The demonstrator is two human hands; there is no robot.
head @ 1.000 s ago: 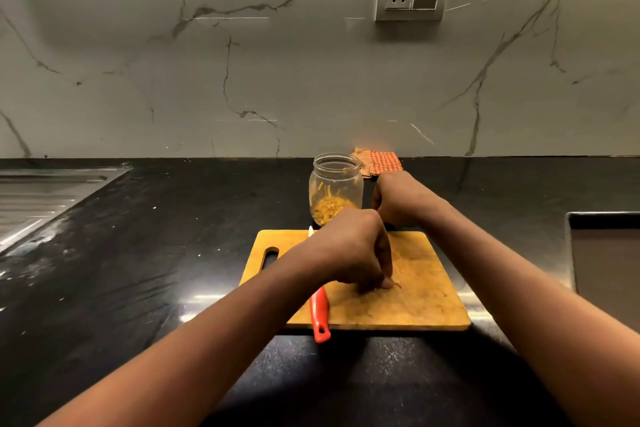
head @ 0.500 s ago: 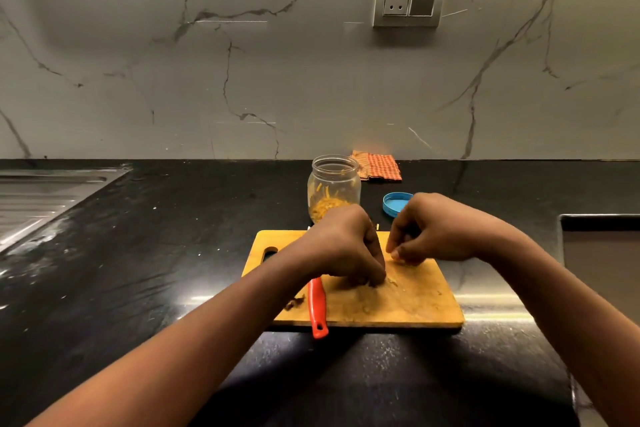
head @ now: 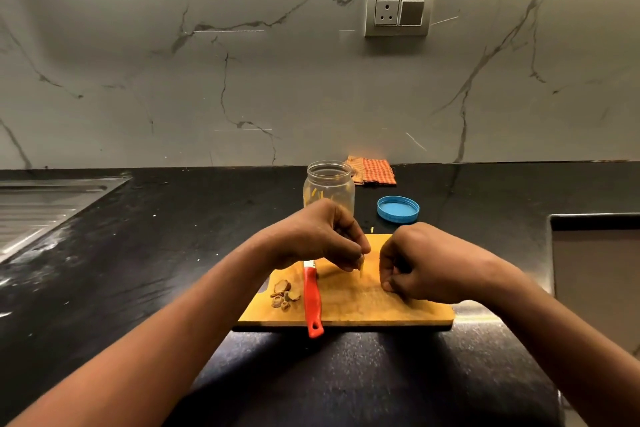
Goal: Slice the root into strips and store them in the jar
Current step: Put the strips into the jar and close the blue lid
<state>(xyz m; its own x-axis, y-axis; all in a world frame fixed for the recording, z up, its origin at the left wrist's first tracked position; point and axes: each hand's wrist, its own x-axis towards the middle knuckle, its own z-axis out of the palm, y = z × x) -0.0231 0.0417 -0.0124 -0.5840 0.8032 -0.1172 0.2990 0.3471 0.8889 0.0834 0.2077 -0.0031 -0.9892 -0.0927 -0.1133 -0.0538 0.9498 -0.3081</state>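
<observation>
The cutting board (head: pixel 349 305) is set on the black counter (head: pixel 138 253), with bare counter to its left as far as the sink drainboard (head: pixel 41 204). A recessed panel (head: pixel 595 281) is located near its right edge. The knife (head: pixel 312 298) is laid on the board, its red handle overhanging the near edge, beside root trimmings (head: pixel 284 295). The open jar (head: pixel 329 184), containing some strips, is placed just behind the board, with the blue lid (head: pixel 398 209) to its right. The left hand (head: pixel 318 236) is held above the board with fingers curled, and thin strips (head: pixel 361 265) are pinched at its fingertips. The right hand (head: pixel 426 263) is curled, fingertips lowered onto the board; any contents cannot be determined.
</observation>
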